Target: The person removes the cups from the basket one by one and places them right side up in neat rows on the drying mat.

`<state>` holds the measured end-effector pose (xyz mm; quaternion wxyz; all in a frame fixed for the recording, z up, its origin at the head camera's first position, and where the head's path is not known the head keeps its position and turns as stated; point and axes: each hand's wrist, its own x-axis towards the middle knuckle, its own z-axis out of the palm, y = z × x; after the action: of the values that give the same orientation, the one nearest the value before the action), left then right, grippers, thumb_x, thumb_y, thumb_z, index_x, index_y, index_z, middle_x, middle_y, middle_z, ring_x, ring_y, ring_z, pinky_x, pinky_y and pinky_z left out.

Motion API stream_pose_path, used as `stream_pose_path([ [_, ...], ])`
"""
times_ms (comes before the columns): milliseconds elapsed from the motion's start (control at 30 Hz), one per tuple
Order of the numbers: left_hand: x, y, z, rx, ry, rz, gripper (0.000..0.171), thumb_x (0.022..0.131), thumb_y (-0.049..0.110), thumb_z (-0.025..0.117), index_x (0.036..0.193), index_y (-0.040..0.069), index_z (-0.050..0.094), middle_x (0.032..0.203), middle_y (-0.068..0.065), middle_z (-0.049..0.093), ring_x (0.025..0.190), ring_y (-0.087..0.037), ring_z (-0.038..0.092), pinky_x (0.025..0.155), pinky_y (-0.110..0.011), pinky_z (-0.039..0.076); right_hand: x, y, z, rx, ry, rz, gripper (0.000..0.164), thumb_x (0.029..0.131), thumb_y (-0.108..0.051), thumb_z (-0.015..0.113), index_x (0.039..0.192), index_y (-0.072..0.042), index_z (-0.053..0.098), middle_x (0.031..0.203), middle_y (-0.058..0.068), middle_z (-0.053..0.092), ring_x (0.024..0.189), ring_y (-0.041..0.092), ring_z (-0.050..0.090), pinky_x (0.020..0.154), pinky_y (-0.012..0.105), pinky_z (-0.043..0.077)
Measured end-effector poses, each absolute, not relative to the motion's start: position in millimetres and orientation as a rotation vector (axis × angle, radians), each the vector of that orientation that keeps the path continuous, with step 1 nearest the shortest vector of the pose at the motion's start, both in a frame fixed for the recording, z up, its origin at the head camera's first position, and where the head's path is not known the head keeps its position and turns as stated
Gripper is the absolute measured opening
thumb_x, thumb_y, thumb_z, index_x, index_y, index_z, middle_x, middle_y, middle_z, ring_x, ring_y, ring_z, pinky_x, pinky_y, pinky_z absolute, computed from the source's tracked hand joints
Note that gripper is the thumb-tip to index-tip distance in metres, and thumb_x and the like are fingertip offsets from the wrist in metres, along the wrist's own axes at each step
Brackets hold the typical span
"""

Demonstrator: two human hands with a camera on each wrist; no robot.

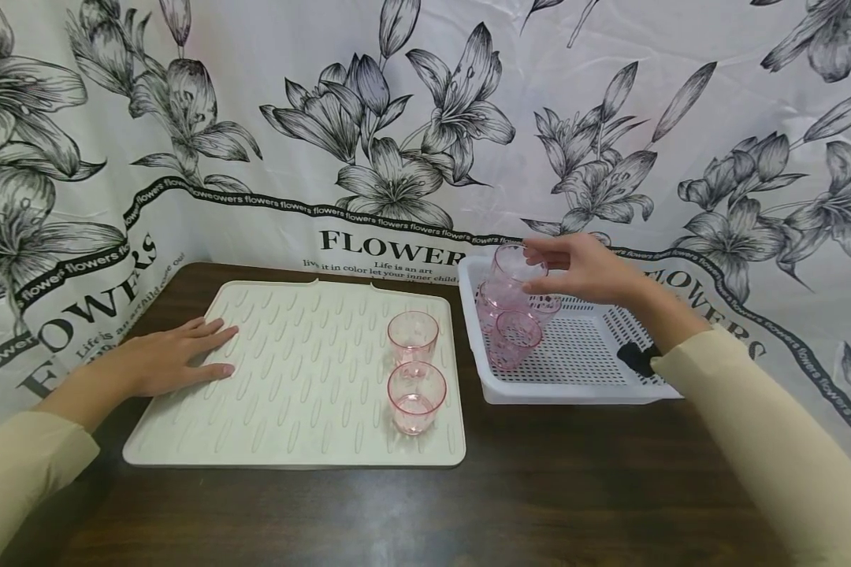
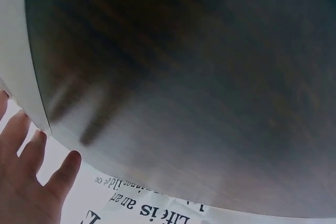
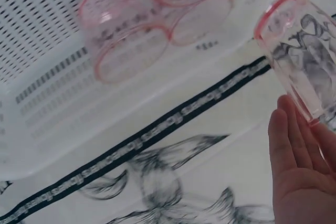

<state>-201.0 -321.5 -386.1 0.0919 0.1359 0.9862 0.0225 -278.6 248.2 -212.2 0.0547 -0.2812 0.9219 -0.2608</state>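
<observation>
My right hand (image 1: 585, 270) grips a clear pink cup (image 1: 508, 266) by its side, over the left part of a white perforated basket (image 1: 574, 392). In the right wrist view the held cup (image 3: 304, 51) is tilted, its pink rim toward the basket, with fingers against its side. Several more pink cups (image 1: 515, 339) stand in the basket below. My left hand (image 1: 173, 358) lies flat with spread fingers on the left edge of a cream ridged mat (image 1: 291, 378). On the mat's right side two pink cups stand upright, a front cup (image 1: 416, 402) and a back cup (image 1: 413, 335).
A dark wooden table (image 1: 397, 512) carries the mat and basket side by side. Inside the basket's right end lies a small black item (image 1: 636, 358), partly behind the right forearm. A white flower-printed cloth (image 1: 369, 118) hangs behind and at both sides.
</observation>
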Motion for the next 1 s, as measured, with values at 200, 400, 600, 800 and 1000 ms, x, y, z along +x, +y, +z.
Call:
stream_pose_path([
  [200,-201,-322,-386,0.405,2.929,0.061,0.086,0.093,0.071,0.044,0.154,0.01,0.036,0.155,-0.026,0.033,0.14,-0.054,0.028,0.092,-0.076,0.035,-280,223,-216,-0.941,2.759,-0.84,0.075,0.087,-0.026,0.079,0.148,0.0,0.044,0.139,0.018,0.058,0.13,0.031,0.055,0.109,0.046,0.04],
  [400,-202,-322,-387,0.41,2.936,0.061,0.086,0.093,0.071,0.045,0.154,0.011,0.036,0.156,-0.026,0.033,0.14,-0.054,0.028,0.092,-0.075,0.036,-273,195,-217,-1.011,2.699,-0.875,0.075,0.087,-0.025,0.079,0.149,-0.002,0.044,0.139,0.017,0.058,0.13,0.028,0.055,0.11,0.043,0.039],
  [600,-203,-322,-388,0.426,2.935,0.072,0.085,0.094,0.07,0.045,0.154,0.011,0.036,0.156,-0.026,0.033,0.14,-0.053,0.028,0.094,-0.075,0.035,-268,169,-222,-1.074,2.662,-0.873,0.078,0.086,-0.031,0.079,0.15,-0.005,0.042,0.145,0.013,0.054,0.132,0.025,0.053,0.112,0.039,0.038],
  [800,-202,-322,-387,0.464,2.941,0.096,0.083,0.095,0.066,0.047,0.153,0.009,0.037,0.155,-0.026,0.034,0.14,-0.053,0.028,0.096,-0.073,0.035,-261,146,-227,-1.164,2.639,-0.855,0.079,0.085,-0.033,0.081,0.149,-0.006,0.044,0.146,0.008,0.054,0.13,0.02,0.055,0.11,0.035,0.04],
  [1000,-203,-321,-386,0.453,2.936,0.088,0.083,0.095,0.067,0.047,0.153,0.009,0.038,0.155,-0.026,0.034,0.14,-0.053,0.028,0.097,-0.074,0.034,-259,124,-234,-1.26,2.547,-0.863,0.08,0.084,-0.03,0.082,0.149,-0.003,0.044,0.135,0.008,0.062,0.124,0.018,0.06,0.108,0.032,0.042],
])
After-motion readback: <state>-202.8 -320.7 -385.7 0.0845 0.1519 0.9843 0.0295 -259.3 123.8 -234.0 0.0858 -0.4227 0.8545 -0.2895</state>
